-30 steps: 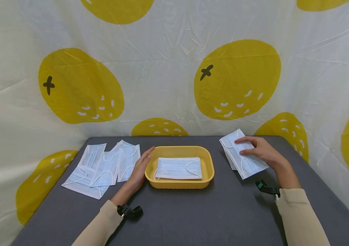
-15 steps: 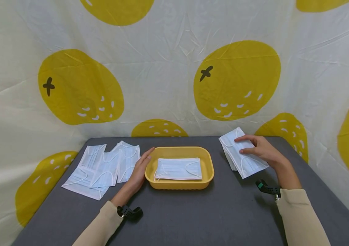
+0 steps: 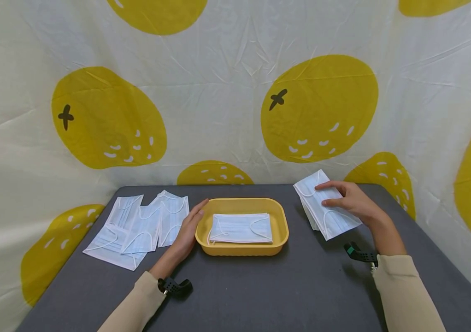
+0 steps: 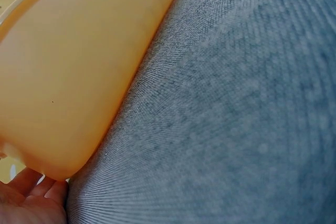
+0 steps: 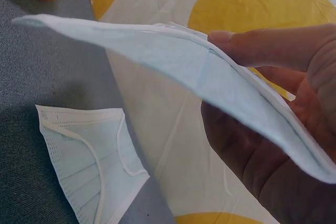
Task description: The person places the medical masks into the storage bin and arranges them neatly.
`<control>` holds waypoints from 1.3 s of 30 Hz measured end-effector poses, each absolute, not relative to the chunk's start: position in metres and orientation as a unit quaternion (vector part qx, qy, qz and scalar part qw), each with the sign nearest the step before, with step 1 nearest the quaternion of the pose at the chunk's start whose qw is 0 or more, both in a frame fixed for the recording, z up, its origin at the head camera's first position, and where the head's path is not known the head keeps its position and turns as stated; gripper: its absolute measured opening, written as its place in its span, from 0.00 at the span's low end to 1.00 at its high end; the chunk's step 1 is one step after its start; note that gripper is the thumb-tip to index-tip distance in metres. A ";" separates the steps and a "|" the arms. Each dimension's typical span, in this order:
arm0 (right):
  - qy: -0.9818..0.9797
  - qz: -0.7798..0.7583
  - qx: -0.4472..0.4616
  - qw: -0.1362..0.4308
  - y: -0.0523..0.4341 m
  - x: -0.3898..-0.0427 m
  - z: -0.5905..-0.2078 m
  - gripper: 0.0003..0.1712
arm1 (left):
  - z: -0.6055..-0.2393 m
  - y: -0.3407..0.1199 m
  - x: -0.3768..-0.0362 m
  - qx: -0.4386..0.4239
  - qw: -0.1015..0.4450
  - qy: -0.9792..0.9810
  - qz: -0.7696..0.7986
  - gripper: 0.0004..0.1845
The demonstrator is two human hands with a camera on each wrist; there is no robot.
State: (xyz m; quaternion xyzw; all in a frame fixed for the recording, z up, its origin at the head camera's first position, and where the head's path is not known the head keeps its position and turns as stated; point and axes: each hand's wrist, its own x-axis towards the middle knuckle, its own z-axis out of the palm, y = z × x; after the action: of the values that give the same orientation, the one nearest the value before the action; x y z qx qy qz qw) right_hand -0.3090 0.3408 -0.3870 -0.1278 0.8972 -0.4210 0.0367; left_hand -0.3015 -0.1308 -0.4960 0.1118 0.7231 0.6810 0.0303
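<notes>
1. The person's right hand (image 3: pixel 353 200) is gripping a held mask (image 3: pixel 330 224) over the right part of the worktop (image 3: pixel 252 295); the right wrist view is showing digits pressing on both its faces. Whether it is one mask or several layers, I cannot tell.
2. Beneath it, a loose mask (image 5: pixel 86 166) is lying on the worktop, with a gap showing between the two in that view.
3. The left hand (image 3: pixel 187 230) is keeping its fingers extended along the left end of the yellow tray (image 3: pixel 241 249), touching it without curling round it, and is probably steadying it.
4. Inside the tray, a blue mask (image 3: pixel 241 227) is lying flat and lengthwise, its ear loops resting on top.
5. Left of that hand, a spread group of masks (image 3: pixel 136 230) is lying on the worktop, overlapping one another.
6. Judging by this layout, the step in hand is seemingly picking a mask from the right side for the tray.
7. The next move would be calling for carrying the mask leftward, turning its tilted length parallel to the tray, and keeping its loops from snagging the rim.
</notes>
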 end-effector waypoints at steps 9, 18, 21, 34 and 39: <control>0.896 -0.421 -0.134 0.031 0.334 -0.307 -0.386 0.28 | -0.498 -0.131 -0.301 0.115 0.028 0.724 0.680 0.26; 0.898 -0.415 -0.144 0.021 0.329 -0.306 -0.384 0.27 | -0.498 -0.132 -0.301 0.110 0.026 0.725 0.680 0.26; 0.896 -0.418 -0.147 0.021 0.328 -0.305 -0.385 0.27 | -0.498 -0.131 -0.300 0.108 0.028 0.726 0.678 0.26; 0.900 -0.411 -0.141 0.022 0.323 -0.304 -0.388 0.28 | -0.497 -0.130 -0.299 0.102 0.030 0.725 0.680 0.26; 0.900 -0.409 -0.148 0.020 0.323 -0.307 -0.390 0.27 | -0.497 -0.130 -0.300 0.103 0.030 0.724 0.682 0.26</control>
State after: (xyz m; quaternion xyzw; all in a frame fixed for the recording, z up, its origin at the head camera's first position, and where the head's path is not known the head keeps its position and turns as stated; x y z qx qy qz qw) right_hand -0.3067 0.3227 -0.3897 -0.1477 0.9002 -0.4091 0.0200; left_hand -0.2997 -0.1302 -0.4973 0.1030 0.7237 0.6817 0.0296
